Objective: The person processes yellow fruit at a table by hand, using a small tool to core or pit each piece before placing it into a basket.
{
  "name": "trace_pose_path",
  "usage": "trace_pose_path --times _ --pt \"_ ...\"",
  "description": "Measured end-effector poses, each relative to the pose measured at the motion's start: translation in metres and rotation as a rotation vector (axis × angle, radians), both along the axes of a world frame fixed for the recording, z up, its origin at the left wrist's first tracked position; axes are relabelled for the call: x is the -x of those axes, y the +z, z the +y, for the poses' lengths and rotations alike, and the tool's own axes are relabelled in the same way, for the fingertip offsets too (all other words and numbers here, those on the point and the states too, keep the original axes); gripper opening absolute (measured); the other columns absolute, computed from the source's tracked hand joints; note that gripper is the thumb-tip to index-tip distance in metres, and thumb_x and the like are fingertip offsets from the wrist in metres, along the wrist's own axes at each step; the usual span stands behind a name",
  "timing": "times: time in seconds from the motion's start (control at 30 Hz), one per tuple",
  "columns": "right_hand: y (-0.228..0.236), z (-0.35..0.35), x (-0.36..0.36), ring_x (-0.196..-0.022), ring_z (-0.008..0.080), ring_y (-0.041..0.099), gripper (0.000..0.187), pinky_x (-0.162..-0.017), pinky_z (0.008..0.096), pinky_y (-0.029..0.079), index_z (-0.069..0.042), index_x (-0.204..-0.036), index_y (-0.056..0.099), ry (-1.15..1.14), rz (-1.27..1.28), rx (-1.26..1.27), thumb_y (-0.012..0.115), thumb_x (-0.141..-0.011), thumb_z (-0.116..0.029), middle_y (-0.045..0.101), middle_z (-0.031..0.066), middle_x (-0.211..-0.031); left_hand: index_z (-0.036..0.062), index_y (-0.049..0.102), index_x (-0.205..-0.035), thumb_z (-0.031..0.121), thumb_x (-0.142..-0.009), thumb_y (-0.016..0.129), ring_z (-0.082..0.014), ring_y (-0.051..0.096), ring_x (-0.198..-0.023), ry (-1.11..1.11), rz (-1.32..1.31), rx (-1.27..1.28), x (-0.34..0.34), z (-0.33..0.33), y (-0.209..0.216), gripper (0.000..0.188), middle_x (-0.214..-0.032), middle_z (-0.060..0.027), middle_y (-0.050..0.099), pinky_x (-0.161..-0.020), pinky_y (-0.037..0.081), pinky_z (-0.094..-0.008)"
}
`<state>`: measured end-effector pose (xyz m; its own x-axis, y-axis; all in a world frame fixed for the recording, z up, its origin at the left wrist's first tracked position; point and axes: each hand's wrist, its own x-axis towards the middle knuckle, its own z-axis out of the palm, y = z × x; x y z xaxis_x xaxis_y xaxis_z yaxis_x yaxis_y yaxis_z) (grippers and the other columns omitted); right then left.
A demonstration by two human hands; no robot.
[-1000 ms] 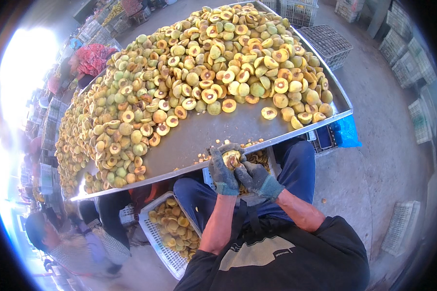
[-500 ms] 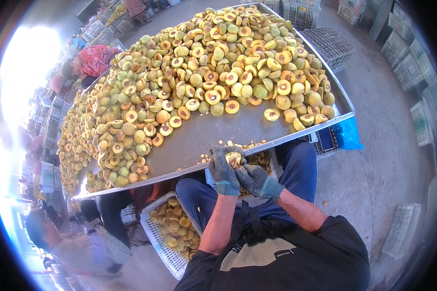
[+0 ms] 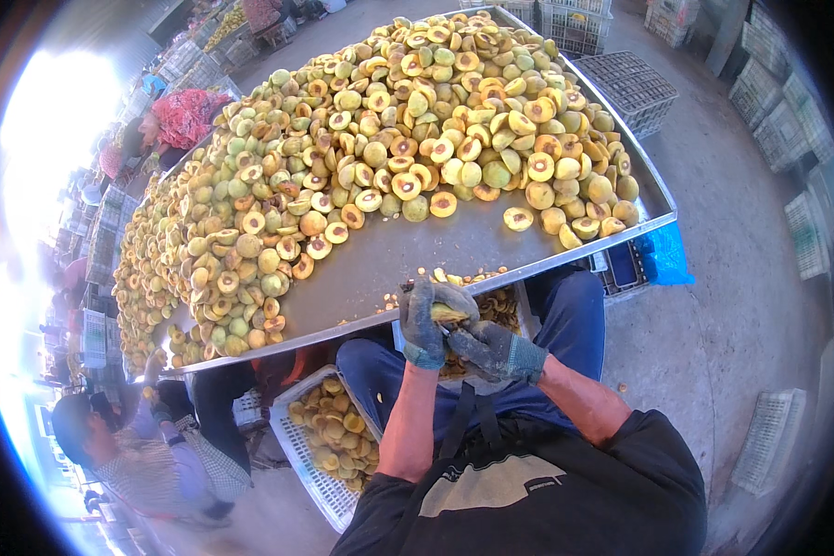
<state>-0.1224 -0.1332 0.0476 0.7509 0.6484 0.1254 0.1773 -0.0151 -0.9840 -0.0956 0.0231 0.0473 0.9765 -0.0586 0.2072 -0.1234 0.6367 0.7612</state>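
Observation:
In front of my lap, just off the table's near edge, my gloved left hand (image 3: 423,324) is closed round a yellow peach half (image 3: 448,313). The fruit is now tilted, so its cut face is mostly hidden. My gloved right hand (image 3: 493,350) comes up against it from below and right, fingers curled in. A small dark thing seems to show between that hand and the fruit, too small to name. Beyond both hands, a large heap of peach halves (image 3: 406,148), many with reddish-brown centres, covers most of the metal-rimmed table (image 3: 389,259).
Small fruit bits (image 3: 454,277) lie along the near edge. A white crate (image 3: 283,435) of peach halves stands left of my legs; another container (image 3: 526,320) with pieces sits between my knees. Co-workers (image 3: 148,463) sit at the left. Stacked crates (image 3: 774,125) line the right side.
The peach half has turned in my left hand, from cut face showing to skin side showing. My right fingers have shifted lower. The near-left co-worker's hand has reached up to the table's edge.

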Motion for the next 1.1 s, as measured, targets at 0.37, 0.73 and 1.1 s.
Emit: trace_pose_path --times 0.37,0.73,1.1 --pt "0.011 -0.019 -0.010 -0.035 0.0048 0.030 0.046 -0.030 0.0200 0.023 -0.013 -0.077 0.050 0.420 1.277 -0.267 0.051 -0.098 -0.055 0.036 -0.0057 -0.054 -0.0017 0.063 -0.095 0.039 -0.104 0.040 -0.0257 0.065 -0.067 0.130 0.288 0.190 0.013 -0.015 0.008 0.048 -0.079 -0.0167 0.066 -0.062 0.055 -0.0366" --pt "-0.048 -0.010 -0.008 -0.039 0.0072 0.039 0.049 -0.036 0.0231 0.030 -0.011 -0.082 0.055 0.442 0.987 -0.220 0.045 -0.101 -0.055 0.042 -0.0027 -0.055 0.0045 0.063 -0.100 0.011 -0.077 0.076 -0.0231 0.066 -0.084 0.671 0.151 -0.392 0.039 0.019 0.017 0.026 -0.091 -0.0094 0.067 -0.076 0.055 -0.0347" --pt "-0.049 -0.003 -0.013 -0.040 0.0063 0.041 0.059 -0.036 0.0210 0.032 -0.009 -0.078 0.063 0.227 1.077 -0.157 0.050 -0.094 -0.065 0.055 -0.0006 -0.060 -0.0020 0.068 -0.100 0.025 -0.093 0.058 -0.0210 0.065 -0.081 0.984 0.822 -1.419 0.214 0.255 -0.028 0.030 -0.091 -0.0153 0.070 -0.076 0.052 -0.0341"
